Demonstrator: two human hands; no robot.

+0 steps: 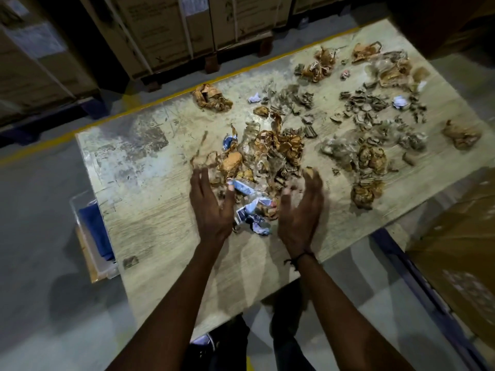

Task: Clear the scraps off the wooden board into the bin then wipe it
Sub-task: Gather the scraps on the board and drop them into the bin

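A large pale wooden board (150, 210) lies under a spread of scraps. Crumpled brown paper, torn cardboard bits and blue-white wrappers form a heap (265, 162) near the board's middle. My left hand (211, 207) and my right hand (301, 210) flank the near end of this heap, palms turned inward, fingers straight, touching the scraps at its edges. Blue-white paper pieces (254, 210) lie between the two hands. More scraps (375, 108) are scattered over the right half. A clear plastic bin (88, 236) with something blue inside stands on the floor by the board's left edge.
Stacked cardboard boxes (166, 33) on pallets stand beyond a yellow floor line at the back. Another brown box (460, 250) sits at the right next to a blue rail. Grey floor lies to the left. My feet show below the board's near edge.
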